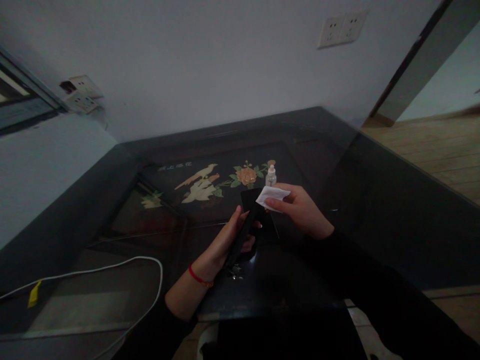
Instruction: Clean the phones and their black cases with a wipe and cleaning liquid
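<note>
My left hand (236,232) is closed around a slim black slab (243,235), which looks like a phone seen nearly edge-on and tilted. In my right hand (300,209) a folded white wipe (273,196) is pinched between thumb and fingers, its near corner at the upper end of the slab. Whether the two touch, I cannot tell. Just beyond the wipe stands a small clear bottle (270,177) with a pale cap. Another dark rectangle (249,197) shows behind the slab. Small shiny bits (235,271), too dim to name, lie below my left hand.
The dark glossy table (307,150) carries a bird-and-flower picture (202,187). A white cable (112,266) with a yellow tag (34,295) curves across the left side. Wall sockets (342,29) are above at the right, and more sockets (81,95) at the left.
</note>
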`<action>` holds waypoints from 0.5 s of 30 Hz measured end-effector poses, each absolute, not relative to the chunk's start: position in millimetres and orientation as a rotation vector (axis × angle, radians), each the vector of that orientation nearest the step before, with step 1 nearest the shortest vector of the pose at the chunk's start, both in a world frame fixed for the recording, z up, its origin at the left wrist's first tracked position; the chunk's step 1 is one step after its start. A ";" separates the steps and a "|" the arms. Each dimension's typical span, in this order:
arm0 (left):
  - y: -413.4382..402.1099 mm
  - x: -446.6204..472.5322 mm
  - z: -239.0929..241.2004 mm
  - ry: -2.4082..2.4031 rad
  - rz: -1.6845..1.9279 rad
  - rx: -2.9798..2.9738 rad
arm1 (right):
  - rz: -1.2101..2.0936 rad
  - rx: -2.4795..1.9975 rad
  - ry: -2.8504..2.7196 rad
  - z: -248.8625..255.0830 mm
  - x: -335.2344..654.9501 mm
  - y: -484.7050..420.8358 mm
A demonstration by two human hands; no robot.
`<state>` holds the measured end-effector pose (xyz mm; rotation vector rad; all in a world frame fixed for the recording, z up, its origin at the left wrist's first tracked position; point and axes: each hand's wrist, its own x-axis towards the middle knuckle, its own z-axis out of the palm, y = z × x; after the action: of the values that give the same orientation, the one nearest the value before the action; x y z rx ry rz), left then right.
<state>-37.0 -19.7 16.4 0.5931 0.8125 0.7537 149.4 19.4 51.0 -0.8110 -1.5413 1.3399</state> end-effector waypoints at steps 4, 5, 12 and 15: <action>-23.0 -41.7 15.0 0.680 0.658 0.547 | 1.171 -0.805 -1.640 52.2 144.2 11.8; -25.5 -42.8 16.8 0.645 0.634 0.526 | 1.140 -0.805 -1.654 52.4 142.8 9.8; -36.5 -45.3 33.5 0.597 0.703 0.423 | 0.971 -0.852 -1.637 55.1 140.8 4.3; -34.3 -40.8 36.2 0.542 0.740 0.314 | 0.824 -0.947 -1.521 56.0 148.3 13.1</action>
<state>-40.8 -34.3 36.2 0.3137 0.5423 0.7398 148.3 13.1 56.0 -0.9465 -1.5214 0.8237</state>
